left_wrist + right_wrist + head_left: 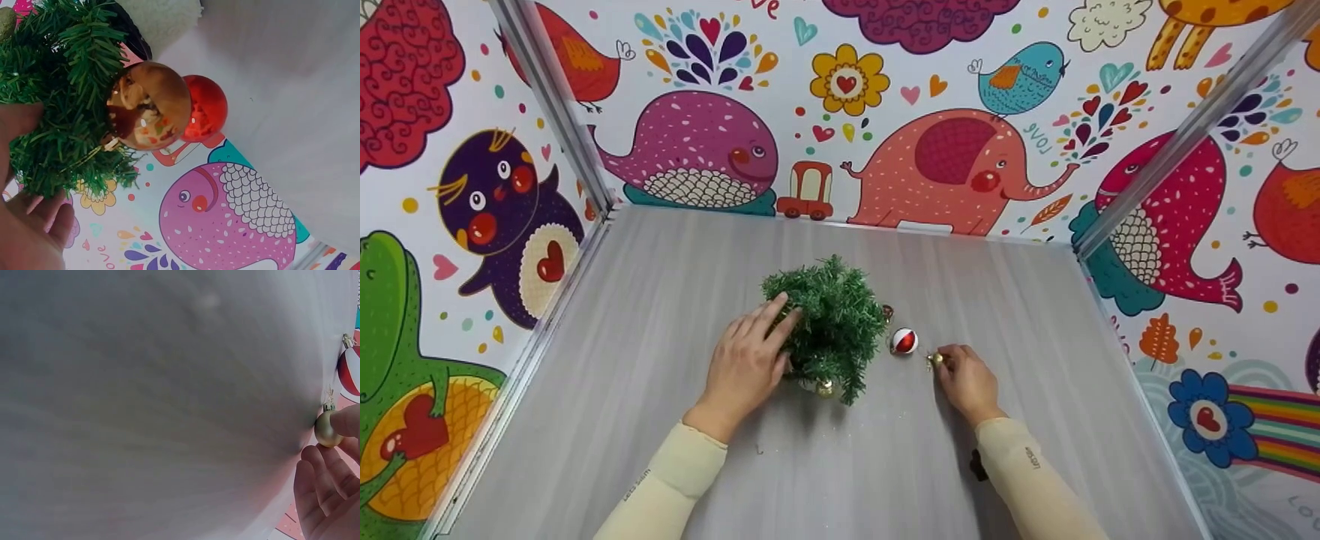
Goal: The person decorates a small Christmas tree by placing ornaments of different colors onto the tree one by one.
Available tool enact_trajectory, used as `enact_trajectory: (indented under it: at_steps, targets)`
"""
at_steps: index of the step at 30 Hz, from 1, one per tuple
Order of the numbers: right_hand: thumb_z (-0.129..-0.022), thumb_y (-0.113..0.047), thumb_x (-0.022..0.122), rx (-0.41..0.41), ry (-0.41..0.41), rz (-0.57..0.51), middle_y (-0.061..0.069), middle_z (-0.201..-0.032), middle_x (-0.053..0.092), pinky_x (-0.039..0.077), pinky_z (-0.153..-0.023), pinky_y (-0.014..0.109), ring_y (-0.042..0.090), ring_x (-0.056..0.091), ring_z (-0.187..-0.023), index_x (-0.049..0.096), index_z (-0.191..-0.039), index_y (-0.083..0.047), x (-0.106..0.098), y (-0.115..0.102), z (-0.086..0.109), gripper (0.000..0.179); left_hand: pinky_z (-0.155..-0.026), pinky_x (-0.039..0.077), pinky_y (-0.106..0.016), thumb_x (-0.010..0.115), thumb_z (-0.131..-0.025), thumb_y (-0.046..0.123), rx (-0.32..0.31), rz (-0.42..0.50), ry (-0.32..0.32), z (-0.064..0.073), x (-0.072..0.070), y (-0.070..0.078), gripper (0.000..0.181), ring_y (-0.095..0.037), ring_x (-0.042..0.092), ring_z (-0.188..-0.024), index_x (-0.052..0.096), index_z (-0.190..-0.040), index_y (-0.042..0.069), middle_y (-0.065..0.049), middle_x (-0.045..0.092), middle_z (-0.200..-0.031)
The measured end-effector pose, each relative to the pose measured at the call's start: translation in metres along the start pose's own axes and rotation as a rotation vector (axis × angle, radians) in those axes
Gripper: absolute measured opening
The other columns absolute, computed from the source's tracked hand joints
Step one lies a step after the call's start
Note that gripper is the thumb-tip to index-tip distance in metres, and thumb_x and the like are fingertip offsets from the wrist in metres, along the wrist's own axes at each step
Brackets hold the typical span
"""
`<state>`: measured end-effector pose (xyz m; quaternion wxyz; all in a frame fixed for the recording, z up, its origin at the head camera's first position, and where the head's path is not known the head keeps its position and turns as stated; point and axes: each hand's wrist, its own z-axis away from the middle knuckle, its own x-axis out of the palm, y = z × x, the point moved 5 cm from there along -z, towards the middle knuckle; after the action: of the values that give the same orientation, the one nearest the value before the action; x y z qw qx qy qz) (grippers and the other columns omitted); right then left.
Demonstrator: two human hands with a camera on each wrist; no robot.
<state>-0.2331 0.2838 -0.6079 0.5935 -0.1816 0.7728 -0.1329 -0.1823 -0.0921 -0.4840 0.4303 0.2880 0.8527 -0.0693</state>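
Note:
A small green artificial Christmas tree stands mid-table. My left hand holds its left side, with foliage between thumb and fingers in the left wrist view. A shiny gold ball hangs from the tree, and a red ball shows partly behind it. To the right of the tree, my right hand pinches a small gold ball ornament by thumb and fingers, close to the tabletop. Just beyond it lies a red-and-white ball ornament. The tree's trunk and base are hidden from the head view.
The grey wood-grain table is bounded by walls printed with cartoon animals. A small reddish object sits by the tree's right edge, partly hidden. Something dark lies next to my right forearm. Metal posts rise at the back corners.

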Motion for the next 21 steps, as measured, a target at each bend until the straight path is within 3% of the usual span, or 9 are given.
enact_trajectory:
  at_steps: [11, 21]
  targets:
    - [-0.088, -0.016, 0.072, 0.010, -0.006, 0.005, 0.004, -0.096, 0.064, 0.054, -0.074, 0.048, 0.024, 0.067, -0.085, 0.071, -0.108, -0.010, 0.0022, 0.0013, -0.0013, 0.021, -0.094, 0.048, -0.047, 0.078, -0.081, 0.005, 0.030, -0.024, 0.051, 0.0002, 0.0002, -0.0060, 0.062, -0.032, 0.054, -0.125, 0.058, -0.139, 0.013, -0.014, 0.050, -0.146]
    - [-0.089, -0.017, 0.071, 0.028, -0.025, 0.013, 0.005, -0.099, 0.065, 0.054, -0.075, 0.048, 0.025, 0.067, -0.088, 0.071, -0.109, -0.011, 0.0010, 0.0017, -0.0010, 0.021, -0.097, 0.046, -0.047, 0.076, -0.082, 0.000, 0.035, -0.036, 0.047, -0.0004, -0.0003, -0.0099, 0.061, -0.032, 0.052, -0.127, 0.058, -0.139, 0.013, -0.015, 0.050, -0.146]
